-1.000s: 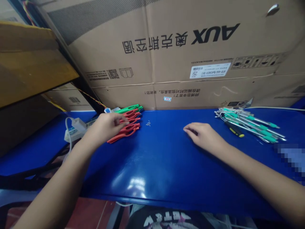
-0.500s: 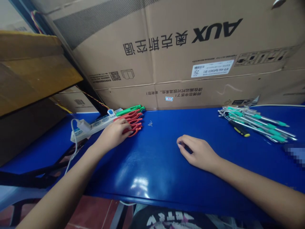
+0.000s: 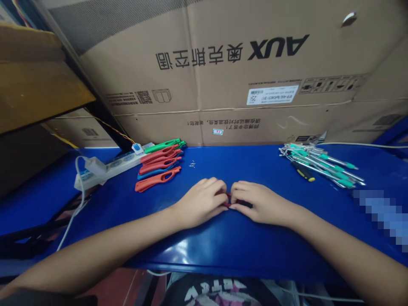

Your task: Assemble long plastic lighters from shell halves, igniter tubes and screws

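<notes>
Over the middle of the blue table (image 3: 204, 250), my left hand (image 3: 202, 203) is closed around a red plastic lighter handle (image 3: 228, 199). Only slivers of the handle show between the hands. My right hand (image 3: 263, 203) grips its right end with curled fingers, and the two hands nearly touch. To the left lie several more lighter handles side by side: an orange-red one (image 3: 157, 179) in front, red ones (image 3: 161, 155) and a blue one behind, green ones (image 3: 164, 145) at the back.
Metal rods with green parts (image 3: 325, 163) lie in a bundle at right, beside a black-and-yellow screwdriver (image 3: 303, 171). White scraps (image 3: 192, 163) lie near the handles. A power strip (image 3: 111, 168) with plugs stands at left. A large cardboard sheet (image 3: 223, 85) backs the table.
My left hand has left the row of handles and come right to the table's middle, bringing a red handle. My right hand now holds that handle too. The view has shifted slightly.
</notes>
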`<action>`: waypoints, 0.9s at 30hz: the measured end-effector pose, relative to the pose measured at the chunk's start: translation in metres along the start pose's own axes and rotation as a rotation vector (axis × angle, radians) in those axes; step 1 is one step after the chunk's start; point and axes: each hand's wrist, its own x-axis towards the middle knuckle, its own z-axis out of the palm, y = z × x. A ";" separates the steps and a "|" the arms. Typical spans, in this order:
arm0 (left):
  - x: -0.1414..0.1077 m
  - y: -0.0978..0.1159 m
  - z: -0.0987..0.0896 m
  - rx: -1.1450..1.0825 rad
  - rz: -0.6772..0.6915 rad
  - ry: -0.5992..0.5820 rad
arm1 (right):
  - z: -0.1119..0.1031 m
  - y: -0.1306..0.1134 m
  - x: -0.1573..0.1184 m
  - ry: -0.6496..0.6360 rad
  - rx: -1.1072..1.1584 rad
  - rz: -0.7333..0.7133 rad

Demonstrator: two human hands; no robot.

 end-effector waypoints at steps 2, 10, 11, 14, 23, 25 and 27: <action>-0.002 -0.015 0.008 -0.130 -0.071 0.046 | -0.008 0.004 -0.002 -0.058 -0.016 0.034; -0.010 -0.048 0.029 -0.459 -0.302 0.206 | -0.029 0.022 -0.008 -0.091 -0.065 0.152; -0.009 -0.048 0.031 -0.488 -0.323 0.226 | -0.029 0.024 -0.008 -0.072 -0.041 0.155; -0.007 -0.045 0.034 -0.511 -0.368 0.277 | -0.029 0.029 -0.006 0.127 0.006 0.157; -0.007 -0.045 0.034 -0.504 -0.362 0.291 | -0.033 0.025 -0.008 -0.001 0.093 0.192; -0.006 -0.044 0.032 -0.508 -0.361 0.295 | -0.029 0.022 -0.008 -0.097 0.054 0.205; -0.005 -0.042 0.029 -0.502 -0.358 0.332 | -0.026 0.021 -0.009 -0.125 -0.046 0.230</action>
